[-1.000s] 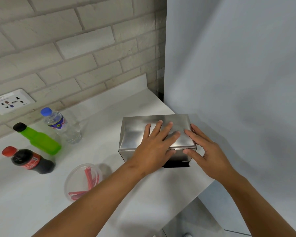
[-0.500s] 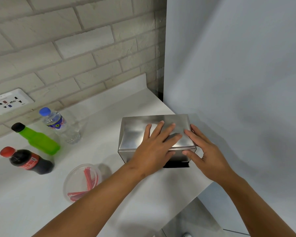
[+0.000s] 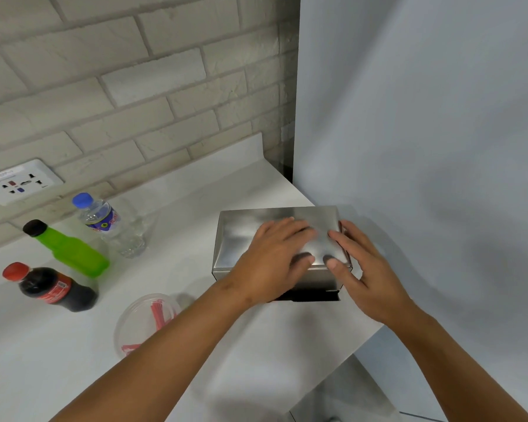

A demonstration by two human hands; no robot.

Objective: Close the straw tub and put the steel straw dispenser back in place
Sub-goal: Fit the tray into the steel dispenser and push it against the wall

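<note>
Here, left hand (image 3: 272, 263) and right hand (image 3: 366, 278) flat, open-fingered atop steel straw dispenser (image 3: 241, 236).

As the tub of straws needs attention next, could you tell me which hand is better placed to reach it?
Probably the left hand: the straw tub sits beside the left forearm, whereas the right hand rests on the steel dispenser's far side.

Bright, even overhead light washes the white counter (image 3: 58, 345); soft glare smears across the steel dispenser (image 3: 256, 226) lid. Both hands cast faint shadows. Fingers of the left hand (image 3: 275, 263) blur slightly, and wide-angle distortion bends the brick wall (image 3: 119, 86)
</note>
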